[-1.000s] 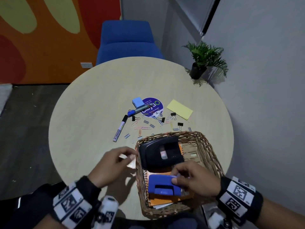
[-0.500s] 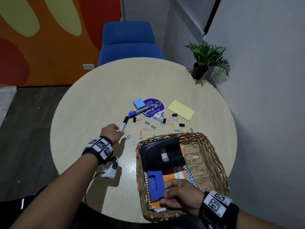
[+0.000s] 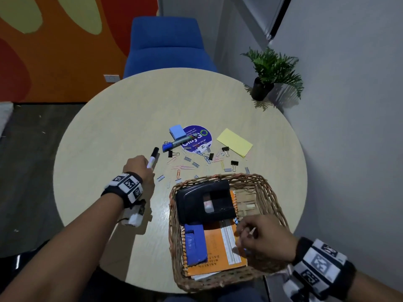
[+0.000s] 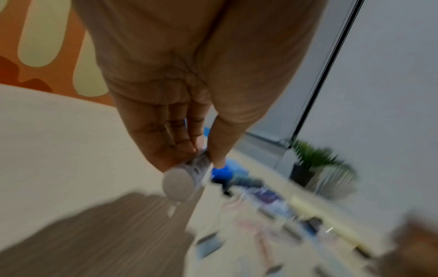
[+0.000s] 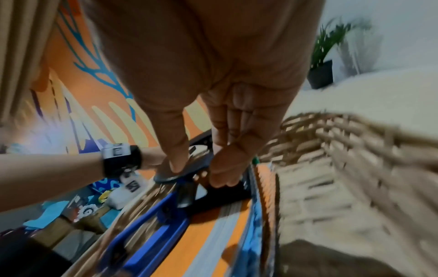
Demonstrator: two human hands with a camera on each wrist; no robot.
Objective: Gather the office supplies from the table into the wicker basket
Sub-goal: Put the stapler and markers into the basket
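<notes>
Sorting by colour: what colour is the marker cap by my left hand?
Black cap; head view.

The right hand (image 5: 201,116) hangs over the wicker basket (image 5: 355,142), fingertips near a black punch (image 5: 227,189). Below lie a blue stapler (image 5: 151,230) and an orange notebook (image 5: 203,234).

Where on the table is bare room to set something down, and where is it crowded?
Free: the table's far half toward the blue chair, and its left side beyond the left hand. Crowded: the clips and staples between the yellow notepad and the wicker basket.
</notes>
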